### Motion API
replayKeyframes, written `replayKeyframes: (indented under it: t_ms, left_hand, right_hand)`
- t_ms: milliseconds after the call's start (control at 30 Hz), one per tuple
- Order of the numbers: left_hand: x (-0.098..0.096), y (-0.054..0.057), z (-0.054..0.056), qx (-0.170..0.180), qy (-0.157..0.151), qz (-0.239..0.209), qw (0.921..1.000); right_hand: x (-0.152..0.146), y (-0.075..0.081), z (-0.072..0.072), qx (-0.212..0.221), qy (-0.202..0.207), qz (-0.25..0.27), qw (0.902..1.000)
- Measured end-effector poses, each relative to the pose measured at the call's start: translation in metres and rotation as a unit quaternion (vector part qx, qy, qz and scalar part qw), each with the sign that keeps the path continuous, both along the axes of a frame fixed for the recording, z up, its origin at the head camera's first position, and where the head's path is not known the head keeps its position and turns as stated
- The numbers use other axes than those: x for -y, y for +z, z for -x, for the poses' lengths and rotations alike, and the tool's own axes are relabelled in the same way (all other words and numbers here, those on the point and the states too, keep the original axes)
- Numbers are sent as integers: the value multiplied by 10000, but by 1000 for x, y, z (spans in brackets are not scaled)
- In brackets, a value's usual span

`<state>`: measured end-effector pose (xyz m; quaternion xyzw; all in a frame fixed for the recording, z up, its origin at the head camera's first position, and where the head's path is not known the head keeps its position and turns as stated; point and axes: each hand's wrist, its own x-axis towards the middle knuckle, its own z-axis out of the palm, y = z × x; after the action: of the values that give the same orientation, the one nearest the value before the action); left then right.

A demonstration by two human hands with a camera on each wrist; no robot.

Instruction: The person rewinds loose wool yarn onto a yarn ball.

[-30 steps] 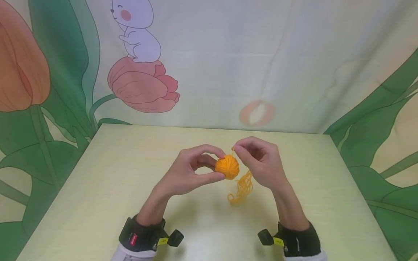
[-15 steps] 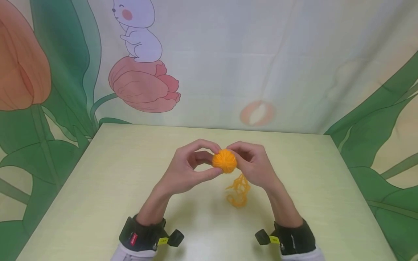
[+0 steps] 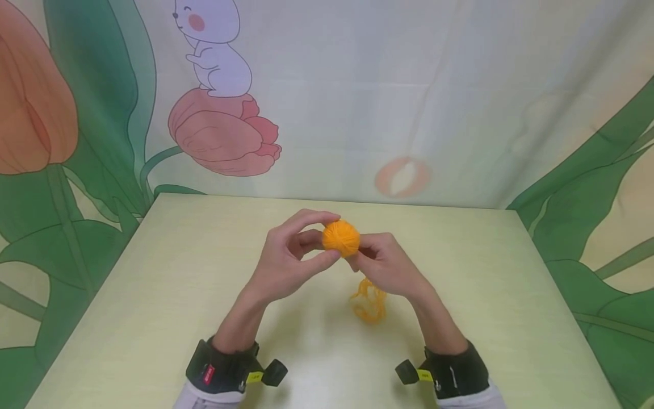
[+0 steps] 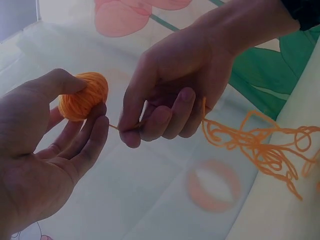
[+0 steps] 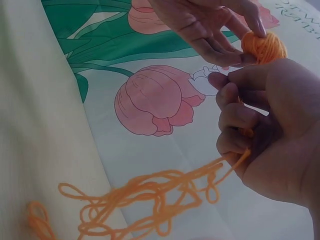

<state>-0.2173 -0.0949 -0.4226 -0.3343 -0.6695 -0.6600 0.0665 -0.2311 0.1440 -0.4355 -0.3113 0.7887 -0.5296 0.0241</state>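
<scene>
A small orange ball of yarn [image 3: 341, 238] is pinched between the thumb and fingers of my left hand [image 3: 286, 255], held above the table. My right hand [image 3: 390, 264] is close by on the ball's right side, its index finger and thumb pinching the yarn strand [image 4: 114, 127] that runs from the ball. In the right wrist view the other fingers of that hand curl around the yarn too. From below the right palm a loose tangle of orange yarn [image 5: 150, 195] trails down; the head view shows this loose yarn [image 3: 370, 301] under the hand.
Both hands are over a pale yellow table [image 3: 204, 238]. A printed curtain [image 3: 332, 102] with tulips and a white animal hangs behind its far edge. Each wrist wears a black strap [image 3: 222, 366] with a small camera.
The right hand has come down from above the ball and round its near right side, drawing the strand with it. The left hand has shifted the ball slightly left and up, turning it.
</scene>
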Motion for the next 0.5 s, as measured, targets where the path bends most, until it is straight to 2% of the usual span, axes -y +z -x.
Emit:
replayKeyframes:
  t_ms: [300,500]
  left_hand:
    - [3,-4,3,-10,474,0,9989]
    - [4,-8,2,-55,632,18,9980]
  right_hand:
    - [3,3,-6,-314,-192,-507,9980]
    - [4,11,-17,-616,-211,-517,9965]
